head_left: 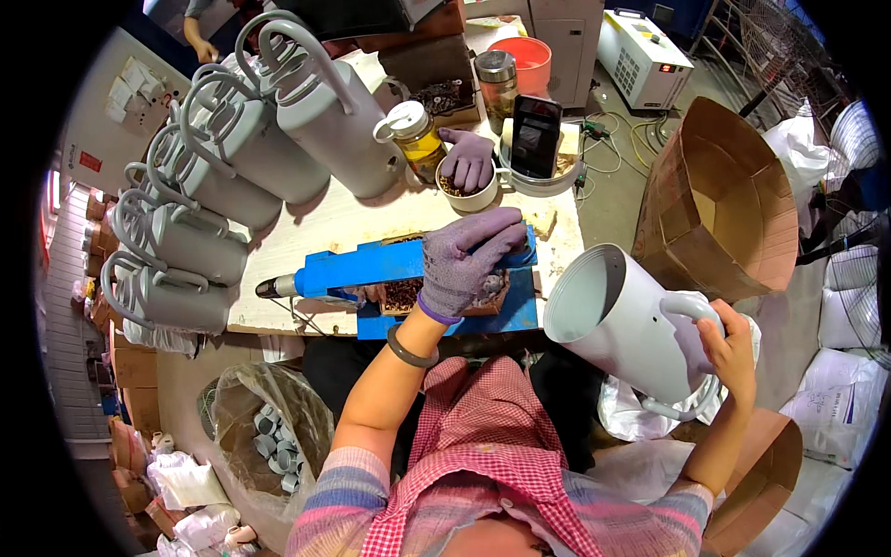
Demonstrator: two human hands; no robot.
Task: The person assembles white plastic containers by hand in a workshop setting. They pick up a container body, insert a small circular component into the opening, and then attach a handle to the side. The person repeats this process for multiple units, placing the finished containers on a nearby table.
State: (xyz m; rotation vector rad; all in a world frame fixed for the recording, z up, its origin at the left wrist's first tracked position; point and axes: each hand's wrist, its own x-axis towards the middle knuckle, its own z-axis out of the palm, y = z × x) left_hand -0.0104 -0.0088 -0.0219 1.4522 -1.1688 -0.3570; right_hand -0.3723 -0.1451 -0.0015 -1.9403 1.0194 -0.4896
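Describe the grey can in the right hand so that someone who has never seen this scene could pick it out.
Find the white table, then look to its near right corner, close to the big cardboard box. There the right hand holds a grey can, its open end toward the table. Other grey cans crowd the table's left side; this one alone is held.

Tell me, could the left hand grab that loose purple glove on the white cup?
Probably yes: the left hand is close, the loose purple glove lies uncovered on the white cup, and nothing seems to block the way.
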